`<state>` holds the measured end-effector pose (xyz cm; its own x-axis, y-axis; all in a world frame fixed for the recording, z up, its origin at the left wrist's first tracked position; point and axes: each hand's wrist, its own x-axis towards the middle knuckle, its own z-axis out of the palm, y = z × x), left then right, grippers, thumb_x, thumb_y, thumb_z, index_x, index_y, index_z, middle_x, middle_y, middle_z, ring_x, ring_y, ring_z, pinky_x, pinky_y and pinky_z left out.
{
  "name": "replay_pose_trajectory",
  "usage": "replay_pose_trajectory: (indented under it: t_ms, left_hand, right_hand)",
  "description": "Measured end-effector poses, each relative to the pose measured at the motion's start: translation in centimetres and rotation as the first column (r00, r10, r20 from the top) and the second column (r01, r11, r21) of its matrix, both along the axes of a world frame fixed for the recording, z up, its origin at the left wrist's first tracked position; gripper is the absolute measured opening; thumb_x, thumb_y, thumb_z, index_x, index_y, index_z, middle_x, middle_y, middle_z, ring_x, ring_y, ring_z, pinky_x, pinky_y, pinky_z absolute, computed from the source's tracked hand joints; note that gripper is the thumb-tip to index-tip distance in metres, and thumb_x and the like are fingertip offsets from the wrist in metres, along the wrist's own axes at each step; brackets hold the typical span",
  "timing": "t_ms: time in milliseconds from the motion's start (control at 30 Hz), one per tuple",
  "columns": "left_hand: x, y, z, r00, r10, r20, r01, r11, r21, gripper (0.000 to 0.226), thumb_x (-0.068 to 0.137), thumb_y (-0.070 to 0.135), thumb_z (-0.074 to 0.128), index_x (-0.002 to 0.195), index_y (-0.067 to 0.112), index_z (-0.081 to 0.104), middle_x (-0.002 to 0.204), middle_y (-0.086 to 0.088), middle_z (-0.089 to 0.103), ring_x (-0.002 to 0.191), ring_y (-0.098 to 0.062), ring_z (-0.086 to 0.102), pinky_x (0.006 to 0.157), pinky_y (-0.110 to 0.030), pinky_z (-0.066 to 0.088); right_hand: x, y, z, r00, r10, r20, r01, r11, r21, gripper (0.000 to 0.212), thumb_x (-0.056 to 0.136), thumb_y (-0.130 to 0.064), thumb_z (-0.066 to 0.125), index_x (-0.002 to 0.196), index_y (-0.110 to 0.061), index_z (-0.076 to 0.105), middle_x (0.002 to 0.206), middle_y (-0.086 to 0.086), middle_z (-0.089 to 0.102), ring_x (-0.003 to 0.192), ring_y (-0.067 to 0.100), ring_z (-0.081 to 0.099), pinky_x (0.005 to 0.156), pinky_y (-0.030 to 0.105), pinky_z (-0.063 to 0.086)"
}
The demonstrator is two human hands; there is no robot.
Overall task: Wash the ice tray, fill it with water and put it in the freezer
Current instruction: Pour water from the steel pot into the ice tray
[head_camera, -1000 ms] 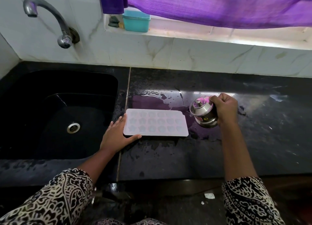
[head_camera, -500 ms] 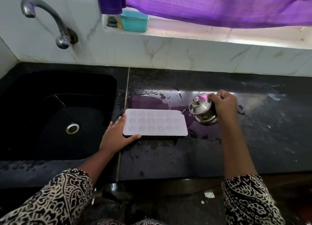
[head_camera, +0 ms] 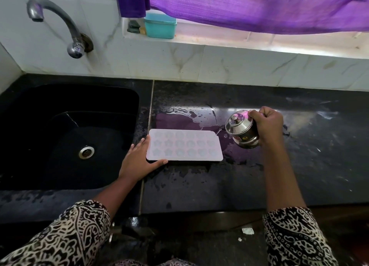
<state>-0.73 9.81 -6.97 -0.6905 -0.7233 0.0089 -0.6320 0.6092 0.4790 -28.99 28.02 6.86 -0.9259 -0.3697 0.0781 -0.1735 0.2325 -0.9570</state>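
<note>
Filling stage: right hand [head_camera: 267, 126] gripped the tilted steel pot [head_camera: 240, 131], pouring into the ice tray [head_camera: 184, 146]; flat left hand [head_camera: 139, 162] steadied it. Freezer step was outstanding.

A: Any writing to read here?
B: Only one candidate: a small round gold mark [head_camera: 245, 138] low on the side of the steel pot [head_camera: 240, 129].
A: What does it say?
B: Cannot tell; it is too small and blurred to make out. Nothing else in view carries legible text, numbers or labels.
</note>
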Motion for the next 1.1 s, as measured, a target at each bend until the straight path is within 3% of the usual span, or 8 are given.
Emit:
replay_pose_trajectory:
  t_ms: [367,567,800,967,1100]
  left_hand:
    - [0.06,-0.17,-0.34,1.000,0.001,0.010,-0.001,1.000,-0.005,0.127,0.056,0.094,0.031,0.154,0.017,0.010,0.159,-0.003,0.025,0.147,-0.012,0.015,0.120,-0.034,0.008]
    - [0.09,-0.22,-0.36,1.000,-0.003,-0.002,0.003,1.000,-0.009,0.137,0.049,0.102,0.017,0.154,0.015,0.011,0.158,-0.003,0.025,0.147,-0.012,0.016,0.120,-0.035,0.009]
    - [0.04,-0.12,-0.21,1.000,-0.005,-0.007,0.005,1.000,-0.006,0.132,0.053,0.098,0.029,0.154,0.015,0.012,0.158,-0.003,0.026,0.147,-0.013,0.017,0.120,-0.035,0.009]
    - [0.08,-0.19,-0.39,1.000,-0.004,-0.009,0.004,1.000,-0.006,0.127,0.056,0.093,0.032,0.154,0.015,0.011,0.158,-0.003,0.025,0.147,-0.012,0.016,0.120,-0.035,0.009]
    - [0.10,-0.19,-0.44,1.000,-0.003,-0.013,0.003,1.000,-0.004,0.125,0.057,0.092,0.033,0.154,0.016,0.010,0.159,-0.002,0.025,0.147,-0.012,0.016,0.120,-0.034,0.009]
  right_hand:
    - [0.15,0.15,0.28,1.000,0.002,-0.029,-0.002,1.000,0.003,0.030,0.077,-0.010,0.065,0.059,-0.018,0.043,0.061,0.003,0.046,0.057,0.015,0.043,0.055,0.026,0.042]
    - [0.14,0.11,0.45,0.999,-0.010,-0.036,0.010,1.000,-0.005,0.030,0.077,-0.010,0.065,0.058,-0.018,0.043,0.060,0.002,0.047,0.057,0.014,0.044,0.056,0.026,0.044]
    - [0.32,-0.03,0.72,1.000,-0.006,-0.026,0.005,0.999,-0.037,0.031,0.077,-0.008,0.065,0.058,-0.018,0.042,0.060,0.002,0.047,0.059,0.015,0.046,0.059,0.027,0.045]
    - [0.39,-0.01,0.90,0.996,-0.018,0.087,0.031,0.989,-0.145,0.035,0.077,-0.005,0.064,0.055,-0.019,0.041,0.050,-0.006,0.046,0.054,0.011,0.042,0.052,0.021,0.042]
    - [0.76,0.01,0.81,0.963,-0.015,0.269,0.091,0.957,-0.276,0.030,0.079,-0.003,0.061,0.058,-0.017,0.045,0.059,-0.002,0.052,0.057,0.011,0.050,0.054,0.023,0.044]
